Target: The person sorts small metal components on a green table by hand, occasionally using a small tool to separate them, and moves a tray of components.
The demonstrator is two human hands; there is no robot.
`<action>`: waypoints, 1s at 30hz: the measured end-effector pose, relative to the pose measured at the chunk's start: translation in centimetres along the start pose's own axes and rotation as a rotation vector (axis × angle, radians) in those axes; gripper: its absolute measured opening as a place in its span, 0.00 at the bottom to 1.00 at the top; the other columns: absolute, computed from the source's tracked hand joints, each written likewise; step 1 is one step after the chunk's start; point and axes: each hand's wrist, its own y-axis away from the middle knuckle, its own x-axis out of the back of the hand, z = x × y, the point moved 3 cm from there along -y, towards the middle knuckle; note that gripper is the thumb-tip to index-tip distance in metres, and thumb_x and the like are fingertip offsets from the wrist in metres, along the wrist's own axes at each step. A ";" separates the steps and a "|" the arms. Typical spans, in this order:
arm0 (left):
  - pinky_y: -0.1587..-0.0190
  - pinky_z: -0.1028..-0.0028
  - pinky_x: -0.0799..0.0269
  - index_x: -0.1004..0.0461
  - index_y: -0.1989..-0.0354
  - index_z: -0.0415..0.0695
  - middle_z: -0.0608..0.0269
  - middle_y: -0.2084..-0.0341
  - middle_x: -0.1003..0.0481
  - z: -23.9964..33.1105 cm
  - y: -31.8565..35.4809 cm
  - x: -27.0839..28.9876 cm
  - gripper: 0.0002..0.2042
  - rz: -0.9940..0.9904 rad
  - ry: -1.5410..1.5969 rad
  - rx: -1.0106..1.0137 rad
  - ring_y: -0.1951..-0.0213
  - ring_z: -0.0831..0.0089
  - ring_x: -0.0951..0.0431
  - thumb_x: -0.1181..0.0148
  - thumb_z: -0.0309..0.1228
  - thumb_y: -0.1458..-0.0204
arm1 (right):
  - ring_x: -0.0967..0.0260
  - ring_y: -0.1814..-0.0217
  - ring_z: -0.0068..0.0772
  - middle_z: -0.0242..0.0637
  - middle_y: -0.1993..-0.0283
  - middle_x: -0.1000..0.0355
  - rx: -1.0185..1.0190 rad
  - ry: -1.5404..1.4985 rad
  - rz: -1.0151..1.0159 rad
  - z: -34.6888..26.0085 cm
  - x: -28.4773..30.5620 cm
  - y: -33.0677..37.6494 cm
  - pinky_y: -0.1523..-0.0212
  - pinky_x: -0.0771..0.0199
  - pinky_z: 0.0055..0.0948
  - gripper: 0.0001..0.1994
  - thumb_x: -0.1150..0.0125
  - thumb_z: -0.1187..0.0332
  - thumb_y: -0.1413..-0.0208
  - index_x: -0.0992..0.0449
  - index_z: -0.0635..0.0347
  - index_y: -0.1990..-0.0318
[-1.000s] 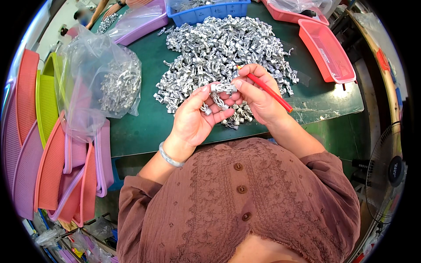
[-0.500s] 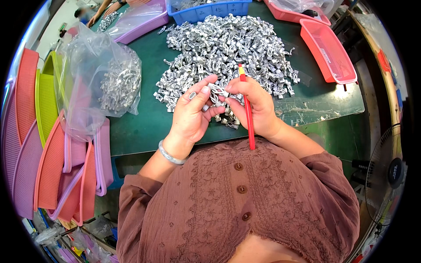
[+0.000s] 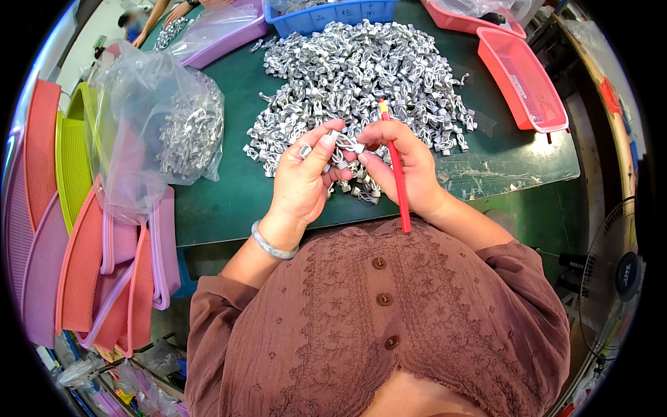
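Fingers (image 3: 325,142) of your left hand (image 3: 302,182) pinch a small silvery metal clip (image 3: 345,144) from one side, and your right hand (image 3: 405,163) pinches it from the other, so both hands are closed on the one piece, held just above the near edge of the heap of metal clips (image 3: 361,73). Your right hand also keeps a red pencil-like stick (image 3: 396,170) clamped along its palm, tip up, tail pointing back at your chest.

To handle this piece well, keep it raised clear of the heap so that neighbouring clips do not snag on it, and turn it with the fingertips only; the stick should stay tucked against the palm (if it swings forward it will sweep loose clips about). Whether the piece is one clip or two hooked together cannot be told at this size.

Around the hands: the heap covers the middle of the green surface (image 3: 222,201), with loose clips trailing right up to your knuckles. A clear plastic bag (image 3: 156,125), part filled with the same clips, slumps to your left and overhangs a stack of pink and green plastic baskets (image 3: 62,208). A pink basket (image 3: 524,83) lies at the far right, well apart, a blue crate (image 3: 333,12) stands behind the heap, and a lilac tray (image 3: 219,35) sits beside it. Another person's hands (image 3: 177,10) work at the far left corner. A fan (image 3: 622,274) stands low at your right.
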 end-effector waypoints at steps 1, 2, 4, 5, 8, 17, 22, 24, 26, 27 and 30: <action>0.73 0.78 0.25 0.34 0.52 0.36 0.61 0.71 0.28 0.0 0.0 -0.1 0.14 0.005 -0.003 -0.011 0.69 0.75 0.26 0.51 0.30 0.45 | 0.32 0.66 0.31 0.38 0.66 0.33 0.013 0.017 0.005 -0.1 0.2 0.0 0.65 0.31 0.24 0.15 0.43 0.82 0.56 0.32 0.61 0.58; 0.73 0.78 0.25 0.34 0.52 0.36 0.62 0.71 0.28 0.0 0.1 -0.1 0.14 0.011 -0.005 -0.023 0.69 0.76 0.27 0.51 0.30 0.45 | 0.32 0.65 0.31 0.38 0.66 0.32 0.026 0.035 0.010 -0.2 0.3 -0.1 0.64 0.31 0.25 0.16 0.43 0.81 0.56 0.32 0.61 0.57; 0.72 0.78 0.25 0.34 0.52 0.36 0.62 0.70 0.29 0.1 0.1 -0.1 0.14 0.032 -0.033 -0.056 0.69 0.75 0.27 0.50 0.30 0.45 | 0.32 0.64 0.32 0.39 0.64 0.31 0.079 0.057 0.048 -0.4 0.7 -0.2 0.63 0.31 0.26 0.17 0.43 0.78 0.54 0.33 0.62 0.53; 0.72 0.77 0.25 0.33 0.53 0.36 0.62 0.69 0.29 0.1 0.1 -0.1 0.14 0.044 -0.046 -0.073 0.69 0.75 0.27 0.50 0.30 0.46 | 0.32 0.64 0.32 0.40 0.64 0.31 0.105 0.067 0.066 -0.5 0.9 -0.2 0.63 0.32 0.27 0.18 0.43 0.77 0.53 0.33 0.62 0.52; 0.71 0.77 0.25 0.33 0.53 0.36 0.61 0.68 0.29 0.4 0.3 -0.2 0.15 0.038 -0.052 -0.111 0.68 0.74 0.27 0.49 0.30 0.46 | 0.32 0.65 0.35 0.40 0.65 0.30 0.212 0.137 0.000 -1.7 1.4 -0.8 0.64 0.32 0.29 0.16 0.43 0.76 0.53 0.31 0.64 0.54; 0.70 0.77 0.25 0.35 0.51 0.36 0.60 0.68 0.27 0.5 0.3 -0.4 0.16 0.038 -0.106 -0.174 0.69 0.75 0.26 0.50 0.31 0.45 | 0.33 0.68 0.39 0.38 0.69 0.30 0.299 0.220 -0.054 -2.3 0.7 -1.3 0.66 0.32 0.31 0.10 0.39 0.78 0.63 0.29 0.62 0.68; 0.71 0.78 0.25 0.33 0.53 0.36 0.62 0.69 0.28 0.4 0.3 -0.1 0.14 0.030 -0.091 -0.183 0.70 0.77 0.26 0.49 0.30 0.46 | 0.33 0.68 0.39 0.37 0.71 0.31 0.359 0.260 -0.097 -2.6 0.4 -1.5 0.66 0.32 0.31 0.10 0.39 0.79 0.63 0.29 0.62 0.69; 0.71 0.79 0.25 0.32 0.53 0.37 0.63 0.70 0.28 0.5 0.4 -0.2 0.14 0.032 -0.088 -0.185 0.70 0.78 0.27 0.49 0.30 0.46 | 0.33 0.68 0.39 0.36 0.71 0.31 0.368 0.274 -0.090 -2.7 0.3 -1.6 0.66 0.32 0.31 0.10 0.38 0.79 0.64 0.29 0.62 0.69; 0.71 0.79 0.25 0.32 0.53 0.37 0.64 0.71 0.28 0.5 0.4 -0.3 0.14 0.033 -0.090 -0.182 0.71 0.79 0.27 0.50 0.30 0.46 | 0.33 0.68 0.39 0.36 0.71 0.31 0.373 0.285 -0.089 -2.7 0.3 -1.6 0.66 0.32 0.31 0.10 0.38 0.78 0.64 0.29 0.62 0.69; 0.71 0.79 0.25 0.32 0.53 0.37 0.64 0.71 0.28 0.6 0.4 -0.3 0.14 0.035 -0.090 -0.181 0.71 0.79 0.27 0.50 0.30 0.45 | 0.33 0.68 0.38 0.36 0.71 0.31 0.376 0.291 -0.089 -2.7 0.2 -1.6 0.67 0.32 0.31 0.10 0.38 0.78 0.64 0.29 0.62 0.69; 0.72 0.79 0.25 0.32 0.53 0.37 0.64 0.72 0.28 0.6 0.5 -0.4 0.13 0.035 -0.091 -0.180 0.71 0.79 0.27 0.50 0.30 0.45 | 0.33 0.68 0.38 0.36 0.71 0.31 0.381 0.298 -0.097 -2.7 0.2 -1.6 0.67 0.32 0.30 0.10 0.38 0.78 0.64 0.28 0.62 0.69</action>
